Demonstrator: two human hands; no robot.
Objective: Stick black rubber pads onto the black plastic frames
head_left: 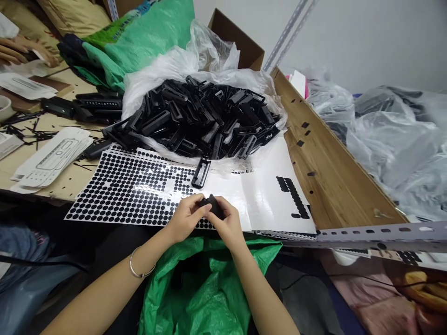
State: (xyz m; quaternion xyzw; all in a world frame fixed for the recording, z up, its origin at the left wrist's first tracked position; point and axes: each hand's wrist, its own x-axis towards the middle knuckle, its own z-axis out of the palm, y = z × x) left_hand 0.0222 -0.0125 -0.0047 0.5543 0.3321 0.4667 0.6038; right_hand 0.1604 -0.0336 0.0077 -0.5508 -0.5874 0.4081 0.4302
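Note:
Both of my hands grip a small black plastic part [215,207] above the front edge of the sticker sheets. My left hand [186,217] pinches it from the left, thumb on top, and my right hand [226,224] closes on it from the right. Just beyond my fingers lies a loose black plastic frame [201,173]. A sheet of round black stickers [129,190] spreads to the left, and a mostly bare white backing sheet [267,200] with a few black stickers lies to the right. Behind them, a clear plastic bag [164,63] holds a heap of black plastic parts [209,116].
Below my hands hangs an open green woven bag [209,288]. Printed white cards [56,156] and black scraps lie at left, with another person's hand [21,50] behind. A wooden board [314,158] and a metal shelf rail [377,232] border the right.

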